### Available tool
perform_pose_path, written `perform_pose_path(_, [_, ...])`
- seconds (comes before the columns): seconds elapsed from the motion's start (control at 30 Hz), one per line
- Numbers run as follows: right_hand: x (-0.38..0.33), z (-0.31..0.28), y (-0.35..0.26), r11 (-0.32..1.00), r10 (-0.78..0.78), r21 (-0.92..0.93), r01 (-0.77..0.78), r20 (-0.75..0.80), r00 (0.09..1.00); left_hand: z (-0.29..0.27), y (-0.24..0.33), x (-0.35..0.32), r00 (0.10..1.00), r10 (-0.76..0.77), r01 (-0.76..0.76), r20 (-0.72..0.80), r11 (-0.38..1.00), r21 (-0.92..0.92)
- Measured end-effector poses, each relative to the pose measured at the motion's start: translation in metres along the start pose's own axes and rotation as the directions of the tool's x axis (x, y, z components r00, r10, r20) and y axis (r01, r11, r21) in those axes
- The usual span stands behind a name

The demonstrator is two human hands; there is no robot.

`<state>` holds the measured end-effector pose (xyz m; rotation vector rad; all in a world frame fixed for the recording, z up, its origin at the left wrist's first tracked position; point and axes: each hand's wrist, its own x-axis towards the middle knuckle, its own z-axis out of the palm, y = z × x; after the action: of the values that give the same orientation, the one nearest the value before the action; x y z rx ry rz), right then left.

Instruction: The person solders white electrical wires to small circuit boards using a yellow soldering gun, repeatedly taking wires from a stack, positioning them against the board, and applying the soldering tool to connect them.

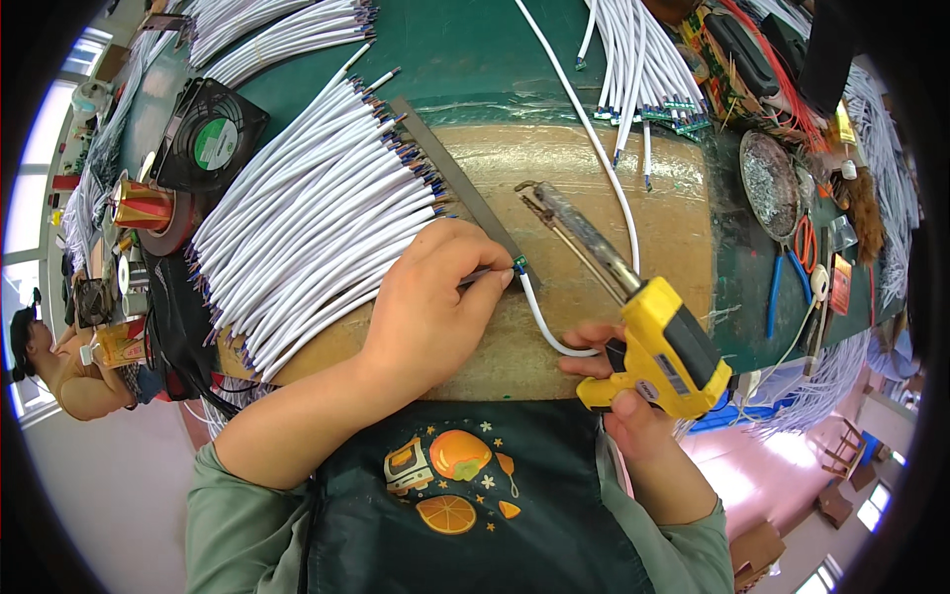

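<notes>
My left hand [435,302] reaches over the brown work board, thumb and forefinger pinched at the edge of a small green circuit board [520,264]. Something slim and dark shows between those fingers, its kind unclear. From the circuit board a white cable [535,315] curves down to the fingers of my right hand [633,421]. That hand grips a yellow and black soldering gun [678,346], its long metal tip pointing up and to the left, apart from the circuit board. A flat metal strip [460,188] lies slantwise beyond my left hand.
A wide pile of white cables [307,228] with bared ends covers the left. Finished-looking cables with green boards [663,109] lie at the far right. A black fan [210,137], a round metal dish [770,186] and blue-handled pliers [775,297] flank the work board [614,158].
</notes>
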<state>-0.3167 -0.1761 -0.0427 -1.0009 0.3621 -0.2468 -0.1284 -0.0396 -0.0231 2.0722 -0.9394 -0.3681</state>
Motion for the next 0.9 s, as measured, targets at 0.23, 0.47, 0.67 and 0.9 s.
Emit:
perform_pose_path(0.23, [0.004, 0.004, -0.001, 0.999, 0.049, -0.022, -0.048, 0.048, 0.998, 0.004, 0.009, -0.003, 0.989, -0.138, 0.128, -0.06, 0.98, -0.152])
perform_pose_path(0.47, [0.028, 0.021, -0.016, 0.988, -0.028, 0.151, 0.025, 0.019, 0.999, 0.007, 0.007, -0.002, 0.998, -0.058, 0.056, -0.021, 0.994, -0.094])
perform_pose_path(0.67, [0.067, 0.035, -0.005, 0.974, -0.111, 0.203, 0.104, 0.022, 0.994, 0.012, 0.003, -0.007, 0.991, 0.103, -0.102, -0.083, 0.995, 0.02])
perform_pose_path(0.9, [0.068, 0.03, 0.008, 0.958, -0.183, 0.23, 0.169, 0.044, 0.982, 0.017, 0.001, -0.005, 0.988, 0.105, -0.112, -0.114, 0.992, -0.059])
